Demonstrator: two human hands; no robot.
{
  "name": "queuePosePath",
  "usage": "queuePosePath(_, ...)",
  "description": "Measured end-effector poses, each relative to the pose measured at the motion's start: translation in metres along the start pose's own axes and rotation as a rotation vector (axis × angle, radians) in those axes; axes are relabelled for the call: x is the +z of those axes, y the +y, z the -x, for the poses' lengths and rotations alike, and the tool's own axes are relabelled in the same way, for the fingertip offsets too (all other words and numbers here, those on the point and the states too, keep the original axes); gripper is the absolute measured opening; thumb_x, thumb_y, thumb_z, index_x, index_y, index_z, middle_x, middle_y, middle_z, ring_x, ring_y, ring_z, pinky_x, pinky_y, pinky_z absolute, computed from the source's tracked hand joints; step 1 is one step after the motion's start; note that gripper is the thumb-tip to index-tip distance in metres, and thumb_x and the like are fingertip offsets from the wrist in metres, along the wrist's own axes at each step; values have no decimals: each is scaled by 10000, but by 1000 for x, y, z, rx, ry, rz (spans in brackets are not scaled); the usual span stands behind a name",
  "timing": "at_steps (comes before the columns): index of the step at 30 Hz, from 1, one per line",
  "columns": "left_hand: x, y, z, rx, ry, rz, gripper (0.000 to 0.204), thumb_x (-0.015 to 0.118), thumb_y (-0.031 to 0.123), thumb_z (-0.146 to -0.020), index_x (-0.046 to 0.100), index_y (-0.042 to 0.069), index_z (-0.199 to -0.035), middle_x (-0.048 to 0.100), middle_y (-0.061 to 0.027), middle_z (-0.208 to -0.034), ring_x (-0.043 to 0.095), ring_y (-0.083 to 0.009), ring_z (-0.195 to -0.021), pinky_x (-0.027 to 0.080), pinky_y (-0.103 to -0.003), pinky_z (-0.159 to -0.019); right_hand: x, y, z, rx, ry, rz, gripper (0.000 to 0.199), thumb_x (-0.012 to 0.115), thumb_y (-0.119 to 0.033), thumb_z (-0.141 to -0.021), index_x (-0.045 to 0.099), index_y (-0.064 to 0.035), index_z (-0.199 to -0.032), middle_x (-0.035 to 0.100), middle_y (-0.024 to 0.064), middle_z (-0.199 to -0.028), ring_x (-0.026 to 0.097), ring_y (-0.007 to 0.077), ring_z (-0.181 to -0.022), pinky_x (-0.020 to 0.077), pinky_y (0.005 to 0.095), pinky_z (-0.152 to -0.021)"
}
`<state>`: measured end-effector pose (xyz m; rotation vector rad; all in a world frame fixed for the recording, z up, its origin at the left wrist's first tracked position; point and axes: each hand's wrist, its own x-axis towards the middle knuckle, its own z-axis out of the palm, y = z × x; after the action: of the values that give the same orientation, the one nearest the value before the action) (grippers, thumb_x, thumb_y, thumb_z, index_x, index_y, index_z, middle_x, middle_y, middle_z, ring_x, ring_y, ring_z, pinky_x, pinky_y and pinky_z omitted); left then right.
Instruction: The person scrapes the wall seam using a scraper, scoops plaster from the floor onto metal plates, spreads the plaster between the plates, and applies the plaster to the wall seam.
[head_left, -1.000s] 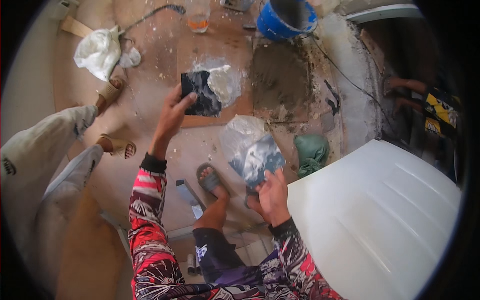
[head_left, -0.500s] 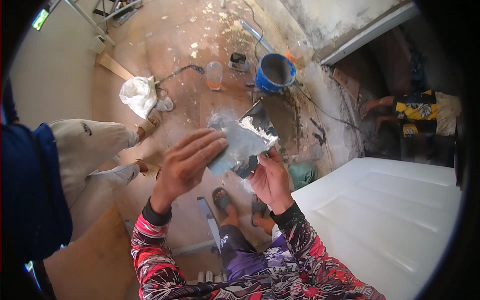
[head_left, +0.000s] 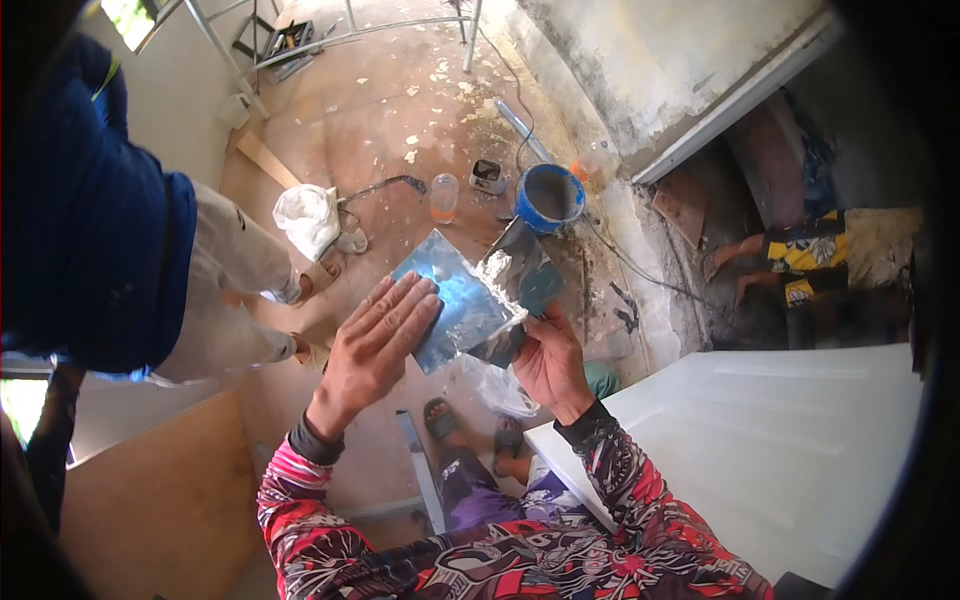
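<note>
My left hand [head_left: 372,348] grips a shiny, square, thin metal plate [head_left: 462,318], its fingers pressed together across the top face and its thumb out of sight. My right hand [head_left: 553,362] pinches the near edge of a second, darker flat plate [head_left: 536,268], smeared grey. White paste [head_left: 500,283] lies in a ragged ridge where the shiny plate's edge meets the dark one. Both plates are held in front of me above the floor, the shiny one overlapping the dark one.
Beyond the plates stand a blue bucket [head_left: 549,200], a clear cup [head_left: 444,198] and a small tub [head_left: 488,177]. A white sack [head_left: 307,220] sits left of them. Another person [head_left: 110,220] stands at left; someone else's arms [head_left: 738,262] show at right, beyond a white panel [head_left: 740,450].
The shiny plate was blurred and lay more over the dark one; it has moved left, leaving paste along its edge. My view has shifted, and the person at left appears higher in it.
</note>
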<state>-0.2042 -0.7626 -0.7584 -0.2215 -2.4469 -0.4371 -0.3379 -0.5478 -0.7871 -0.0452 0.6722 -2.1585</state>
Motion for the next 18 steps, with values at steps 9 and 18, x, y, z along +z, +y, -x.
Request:
queuePosePath(9, -34, -7, 48, -59, -32, -184, 524, 580, -103, -688, 610, -49, -1209, 626, -205, -1252, 602, -363, -1193, 477, -471, -1022, 36, -5, 14, -6, -214, 38, 430, 481, 49, -934, 496, -66, -1348, 623, 86, -1264, 641, 217, -1121, 590, 379, -886)
queuePosePath(18, -87, 49, 63, -955, 285, 632, 142, 559, 35, -936, 619, -25, -1050, 640, -66, -901, 581, -128, -757, 463, -243, -706, 52, -30, 20, 174, -167, 283, 359, 491, -12, -936, 522, -59, -1290, 640, 84, -1182, 678, 203, -1008, 604, 378, -825)
